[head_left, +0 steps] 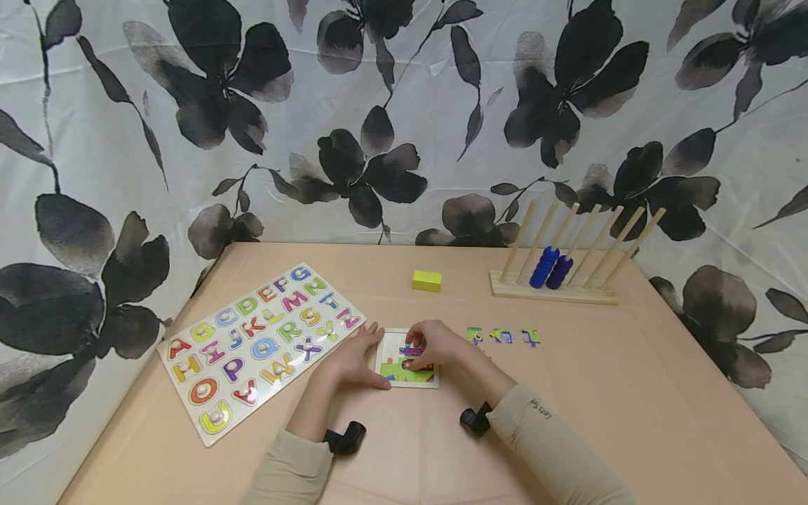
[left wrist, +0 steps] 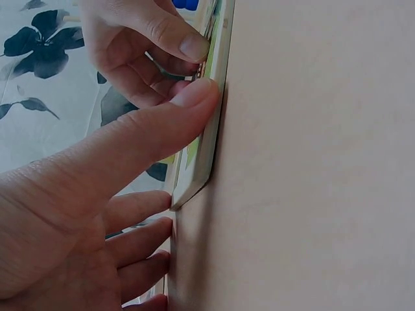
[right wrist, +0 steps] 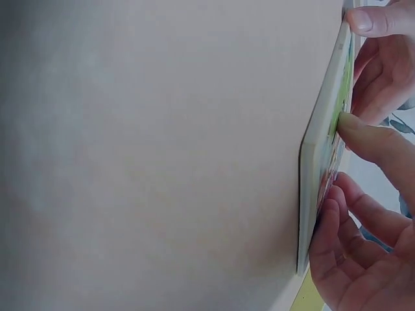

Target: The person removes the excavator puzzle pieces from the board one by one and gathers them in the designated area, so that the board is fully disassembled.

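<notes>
A small framed jigsaw puzzle [head_left: 409, 384] with a green and white picture lies flat on the table. My left hand [head_left: 355, 356] steadies it, the thumb on its lower left corner and the fingers stretched along its left side. Over the picture is my right hand [head_left: 438, 341], thumb and curled fingers set around a colourful puzzle piece [head_left: 413, 351], which the hand partly hides. Both wrist views show the puzzle tray's pale rim [left wrist: 206, 155] edge-on. Several fingertips of the right hand [right wrist: 363, 246] touch the picture's surface.
Three loose puzzle pieces [head_left: 502, 336] lie in a row to the right. An alphabet board [head_left: 259, 344] sits at the left, close to the left hand. Farther back are a yellow block [head_left: 426, 281] and a wooden peg rack [head_left: 555, 292] with blue beads.
</notes>
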Motion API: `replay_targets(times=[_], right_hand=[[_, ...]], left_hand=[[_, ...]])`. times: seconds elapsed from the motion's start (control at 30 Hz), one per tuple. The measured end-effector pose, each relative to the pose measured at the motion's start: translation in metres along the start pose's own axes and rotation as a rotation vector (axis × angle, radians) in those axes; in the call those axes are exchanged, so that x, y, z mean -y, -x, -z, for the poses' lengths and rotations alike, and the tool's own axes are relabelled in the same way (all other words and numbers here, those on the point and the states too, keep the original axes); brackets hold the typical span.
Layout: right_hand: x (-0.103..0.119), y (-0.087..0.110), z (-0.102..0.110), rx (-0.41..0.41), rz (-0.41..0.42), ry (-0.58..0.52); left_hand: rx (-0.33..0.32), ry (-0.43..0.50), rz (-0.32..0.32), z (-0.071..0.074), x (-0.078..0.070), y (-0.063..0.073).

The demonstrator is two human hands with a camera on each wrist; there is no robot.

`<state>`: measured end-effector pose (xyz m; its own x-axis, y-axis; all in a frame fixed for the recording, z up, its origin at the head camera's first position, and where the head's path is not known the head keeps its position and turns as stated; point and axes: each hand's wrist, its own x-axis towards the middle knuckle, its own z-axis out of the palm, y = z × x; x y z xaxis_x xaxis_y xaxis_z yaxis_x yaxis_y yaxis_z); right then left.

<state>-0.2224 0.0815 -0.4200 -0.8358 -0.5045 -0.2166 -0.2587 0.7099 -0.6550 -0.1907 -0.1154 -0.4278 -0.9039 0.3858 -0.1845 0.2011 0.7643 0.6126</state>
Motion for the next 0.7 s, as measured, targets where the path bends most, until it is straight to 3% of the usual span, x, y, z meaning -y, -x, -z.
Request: replay_targets(times=[0.7], right_hand=[[-0.0015, -0.0009, 0.0002, -0.023, 0.005, -0.028]], left_hand=[[-0.007, 0.023, -0.006, 0.0017, -0.0035, 0.0026]])
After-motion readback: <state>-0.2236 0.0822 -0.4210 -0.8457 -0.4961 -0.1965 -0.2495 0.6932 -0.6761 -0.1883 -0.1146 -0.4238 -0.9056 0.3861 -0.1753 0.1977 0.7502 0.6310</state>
